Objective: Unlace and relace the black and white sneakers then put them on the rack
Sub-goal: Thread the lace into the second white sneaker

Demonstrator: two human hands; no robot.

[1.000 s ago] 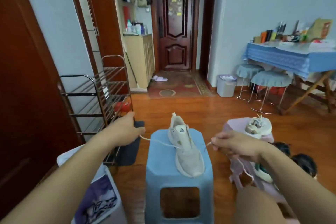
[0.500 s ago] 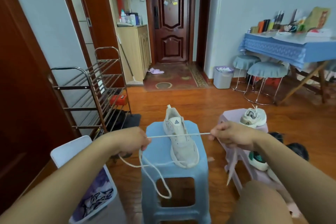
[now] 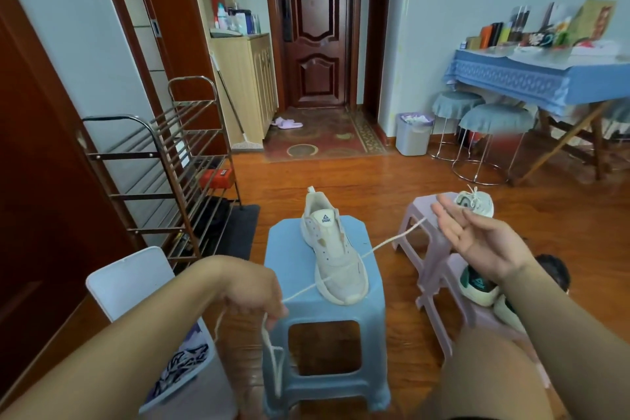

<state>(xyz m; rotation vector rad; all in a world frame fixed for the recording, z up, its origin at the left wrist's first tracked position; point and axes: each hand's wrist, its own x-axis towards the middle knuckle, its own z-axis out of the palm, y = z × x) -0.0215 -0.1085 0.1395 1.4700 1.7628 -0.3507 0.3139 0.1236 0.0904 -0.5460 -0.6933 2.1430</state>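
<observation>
An off-white sneaker (image 3: 332,256) with no lace in its eyelets lies on a blue plastic stool (image 3: 293,256), toe toward me. A cream shoelace (image 3: 378,245) stretches across the shoe's toe, free of it. My left hand (image 3: 254,290) grips the lace low at the stool's left front corner, and a loop of it hangs below the fist. My right hand (image 3: 477,232) is raised palm up with fingers spread, and the lace's far end floats just left of it. A second laced sneaker (image 3: 475,203) sits on a lilac stool (image 3: 419,215). The metal shoe rack (image 3: 163,164) stands at left.
More shoes (image 3: 477,286) lie on the floor behind the lilac stool. A white bin (image 3: 136,280) with a patterned bag stands at my left. Two round stools (image 3: 491,133), a grey waste bin (image 3: 412,135) and a blue-clothed table (image 3: 531,78) line the right wall.
The lace came out of the shoe. My left hand pulled down and toward me with it. My right hand let go of the other end and opened, rising to the right.
</observation>
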